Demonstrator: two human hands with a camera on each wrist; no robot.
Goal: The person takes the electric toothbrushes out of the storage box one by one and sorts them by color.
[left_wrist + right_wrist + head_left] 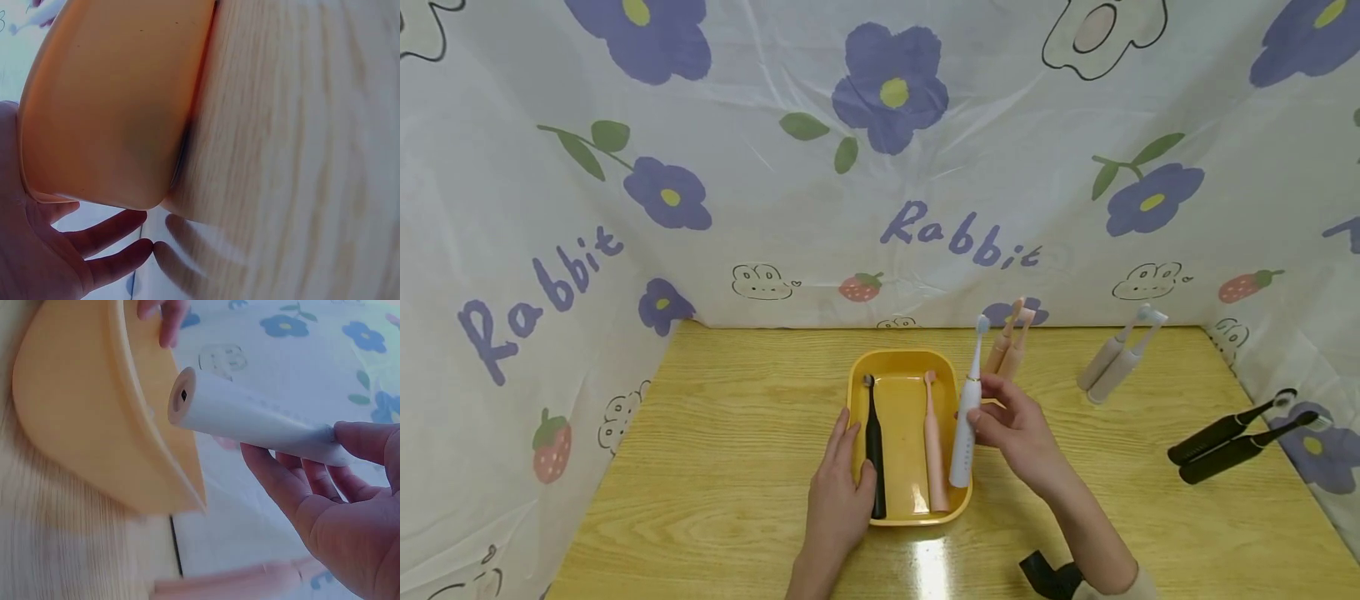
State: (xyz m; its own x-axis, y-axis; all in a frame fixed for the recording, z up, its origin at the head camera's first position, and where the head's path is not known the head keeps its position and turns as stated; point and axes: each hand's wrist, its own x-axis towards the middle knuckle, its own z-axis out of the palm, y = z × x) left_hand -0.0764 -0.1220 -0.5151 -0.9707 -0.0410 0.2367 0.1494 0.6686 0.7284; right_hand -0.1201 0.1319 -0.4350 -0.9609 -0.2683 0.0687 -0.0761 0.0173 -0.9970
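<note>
My right hand (1018, 429) pinches a white electric toothbrush (967, 425) between thumb and fingers, brush head up, over the right rim of a yellow tray (898, 364). The right wrist view shows the base of its handle (250, 412) pointing towards the tray. On the tray's left side rests my left hand (842, 500), its thumb over the rim and its fingers loosely extended along the outer wall, as the left wrist view also shows. Inside the tray lie a black electric toothbrush (874, 454), close to the left thumb, and a pink one (933, 450).
Behind my right hand stand two pink toothbrushes (1011, 346). Farther right is a pair of pale grey ones (1116, 367), then a black pair (1243, 446) near the table's right side. A patterned cloth (887, 192) hangs behind the wooden table (737, 433).
</note>
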